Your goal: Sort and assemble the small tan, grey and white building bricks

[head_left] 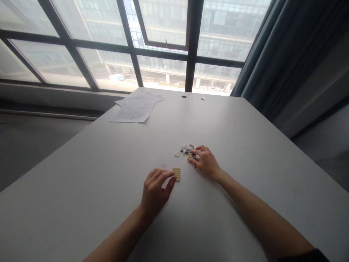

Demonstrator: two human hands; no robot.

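A flat tan building-brick plate (177, 174) with rows of studs lies on the white table in front of me. My left hand (157, 186) pinches its left edge between thumb and index finger. Farther off and to the right, my right hand (205, 161) reaches into a small pile of loose bricks (188, 149) in white, grey and dark colours. Its thumb and index finger close around a smaller tan brick (189, 157) at the pile's near side. Part of the pile is hidden behind these fingers. One cream brick (177, 154) lies slightly apart on the left.
Printed paper sheets (136, 109) overlap near the table's far left edge. Two holes, one a dark round hole (184, 96), sit at the far end of the tabletop (89, 174). Beyond are large windows, with a dark curtain (268, 54) on the right.
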